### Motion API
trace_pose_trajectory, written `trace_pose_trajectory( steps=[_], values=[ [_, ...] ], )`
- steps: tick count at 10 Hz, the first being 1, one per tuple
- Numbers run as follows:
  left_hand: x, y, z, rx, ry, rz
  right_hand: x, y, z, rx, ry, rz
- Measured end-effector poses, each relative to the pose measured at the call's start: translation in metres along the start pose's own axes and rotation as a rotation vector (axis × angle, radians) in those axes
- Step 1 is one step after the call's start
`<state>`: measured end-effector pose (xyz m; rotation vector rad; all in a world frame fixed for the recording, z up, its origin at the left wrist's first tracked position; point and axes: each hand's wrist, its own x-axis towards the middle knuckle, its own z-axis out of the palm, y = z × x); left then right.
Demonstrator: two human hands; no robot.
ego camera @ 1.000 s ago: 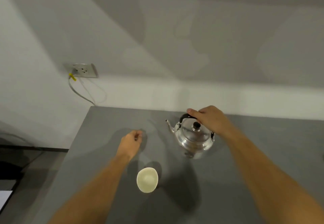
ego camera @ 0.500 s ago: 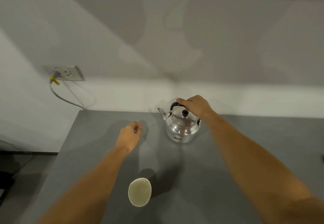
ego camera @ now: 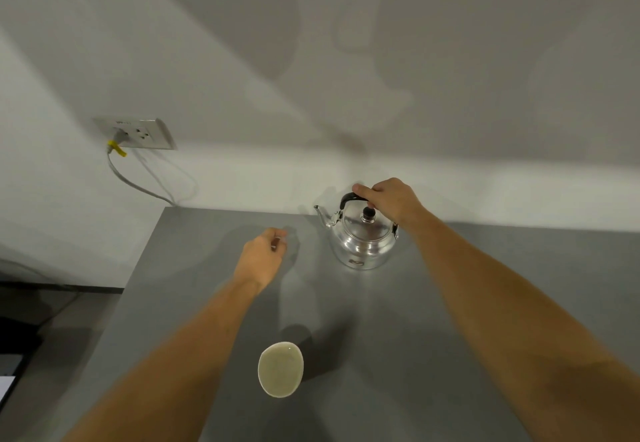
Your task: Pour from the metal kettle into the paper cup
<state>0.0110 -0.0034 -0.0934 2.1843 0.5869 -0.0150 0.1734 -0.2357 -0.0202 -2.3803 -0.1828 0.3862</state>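
A shiny metal kettle (ego camera: 363, 241) stands upright on the grey table (ego camera: 398, 320) near the back edge, spout pointing left, black knob on its lid. My right hand (ego camera: 388, 199) is closed over its black top handle. A white paper cup (ego camera: 280, 369) sits nearer to me, well in front and left of the kettle, with pale liquid inside. My left hand (ego camera: 261, 256) hovers over the table left of the kettle, fingers loosely curled and holding nothing.
A white wall runs behind the table. A wall socket (ego camera: 138, 133) with a grey cable and yellow tag is at the left. The table's left edge drops to a dark floor (ego camera: 41, 320).
The kettle has gone from above the middle of the table back toward the wall and now rests there. The cup's contents look fuller and yellowish. My left hand has hardly moved.
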Motion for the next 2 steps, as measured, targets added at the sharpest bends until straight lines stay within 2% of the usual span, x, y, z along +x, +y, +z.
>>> trace_pose_trajectory(
  steps=[1, 2],
  values=[
    [-0.003, 0.006, -0.002, 0.0, 0.002, 0.029, -0.003, -0.002, 0.001, -0.093, 0.036, -0.046],
    [-0.009, 0.017, -0.009, -0.012, 0.022, 0.034, -0.02, -0.009, 0.001, -0.368, 0.214, -0.252]
  ],
)
